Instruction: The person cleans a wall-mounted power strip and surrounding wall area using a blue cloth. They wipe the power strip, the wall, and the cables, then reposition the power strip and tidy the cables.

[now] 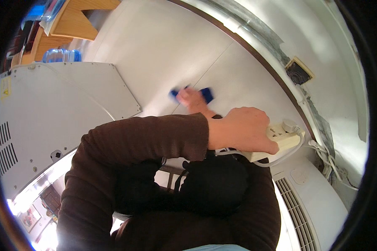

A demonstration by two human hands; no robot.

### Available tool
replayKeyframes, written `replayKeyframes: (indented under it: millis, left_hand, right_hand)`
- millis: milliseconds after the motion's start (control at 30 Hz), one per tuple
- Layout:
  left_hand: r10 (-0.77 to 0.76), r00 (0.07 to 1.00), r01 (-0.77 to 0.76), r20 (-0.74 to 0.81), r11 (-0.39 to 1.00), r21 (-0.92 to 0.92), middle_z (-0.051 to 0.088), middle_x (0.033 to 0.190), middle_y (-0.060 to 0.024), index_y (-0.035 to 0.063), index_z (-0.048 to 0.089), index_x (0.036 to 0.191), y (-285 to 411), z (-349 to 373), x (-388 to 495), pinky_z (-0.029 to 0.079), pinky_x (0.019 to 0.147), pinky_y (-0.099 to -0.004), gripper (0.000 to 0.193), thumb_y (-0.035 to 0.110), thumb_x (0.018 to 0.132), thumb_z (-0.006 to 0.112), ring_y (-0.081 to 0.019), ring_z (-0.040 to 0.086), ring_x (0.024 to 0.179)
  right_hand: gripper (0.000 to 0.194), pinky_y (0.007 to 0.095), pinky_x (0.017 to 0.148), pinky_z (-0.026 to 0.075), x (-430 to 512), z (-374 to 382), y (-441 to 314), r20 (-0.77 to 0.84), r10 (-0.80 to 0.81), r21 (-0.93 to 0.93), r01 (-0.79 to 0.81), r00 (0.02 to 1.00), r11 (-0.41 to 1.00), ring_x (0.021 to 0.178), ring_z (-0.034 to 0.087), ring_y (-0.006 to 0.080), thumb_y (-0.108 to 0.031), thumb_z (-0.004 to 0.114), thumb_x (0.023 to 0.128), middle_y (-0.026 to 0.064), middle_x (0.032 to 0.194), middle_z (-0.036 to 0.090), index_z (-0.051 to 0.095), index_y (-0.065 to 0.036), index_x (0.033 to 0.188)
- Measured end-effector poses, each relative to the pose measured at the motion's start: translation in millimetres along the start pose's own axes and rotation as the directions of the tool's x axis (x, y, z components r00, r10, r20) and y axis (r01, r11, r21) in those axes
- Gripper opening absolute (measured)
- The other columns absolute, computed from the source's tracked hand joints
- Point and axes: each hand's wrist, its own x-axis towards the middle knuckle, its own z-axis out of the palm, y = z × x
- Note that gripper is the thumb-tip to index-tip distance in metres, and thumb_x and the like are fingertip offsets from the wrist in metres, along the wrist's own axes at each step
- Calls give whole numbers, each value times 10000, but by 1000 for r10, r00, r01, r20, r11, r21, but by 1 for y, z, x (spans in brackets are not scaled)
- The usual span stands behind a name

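Observation:
My left hand (243,129) reaches across from the left in a brown sleeve. It grips a cream power strip (284,139), thumb along the near side. A white plug (289,125) sits in the strip's far end, its cable (298,144) looping down beside it. Beyond, my right hand (192,98) is blurred and presses a dark blue cloth (206,95) on the pale, smooth surface (163,47). Cloth shows on both sides of the fingers. The left hand and strip hide most of my right forearm.
At left stands a grey metal appliance housing (66,91) with vent slots. Behind it are a blue plastic water bottle (61,56) and wooden furniture (75,23). Along the wall run a pipe (238,28), a recessed box (298,70) and bundled cables (328,157). A grilled white unit (301,200) stands lower right.

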Motion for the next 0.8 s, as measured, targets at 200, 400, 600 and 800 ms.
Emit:
replayKeyframes:
  millis: [200, 400, 600, 800]
  left_hand:
    - [-70, 992, 81, 102, 991, -107, 752, 931, -268, -109, 760, 916, -6, -7, 1, 592, 767, -471, 704, 558, 696, 719, -422, 739, 879]
    - [-71, 984, 97, 164, 982, -160, 749, 920, -253, -107, 767, 943, -9, -30, 13, 596, 748, -460, 743, 595, 704, 721, -408, 745, 860]
    - [-153, 973, 189, 172, 957, -219, 760, 1005, -262, -103, 773, 998, -5, -52, 23, 599, 807, -437, 745, 582, 707, 745, -397, 753, 924]
    - [-130, 975, 156, 180, 978, -139, 750, 1000, -292, -122, 765, 1021, -12, -52, 19, 593, 791, -451, 796, 631, 768, 714, -402, 742, 916]
  right_hand:
    - [364, 533, 1043, 439, -6, -39, 35, -422, 273, 75, -267, 864, 961, 1221, 567, 421, -182, 612, 952, 231, 1253, 627, 623, 1, 1267]
    - [507, 564, 1155, 384, 4, -128, 176, -543, 722, -338, -898, 430, 281, 1397, 481, 437, -161, 631, 964, 297, 1475, 530, 545, 34, 1424]
    - [312, 536, 1099, 456, 132, -50, 136, -38, 341, -377, -330, 939, 865, 1344, 545, 372, -132, 595, 989, 212, 1405, 603, 649, 1, 1266]
    - [253, 521, 1111, 453, 86, -5, 34, 277, -189, -118, 228, 942, 966, 1379, 538, 326, -146, 639, 942, 116, 1431, 625, 738, -154, 1175]
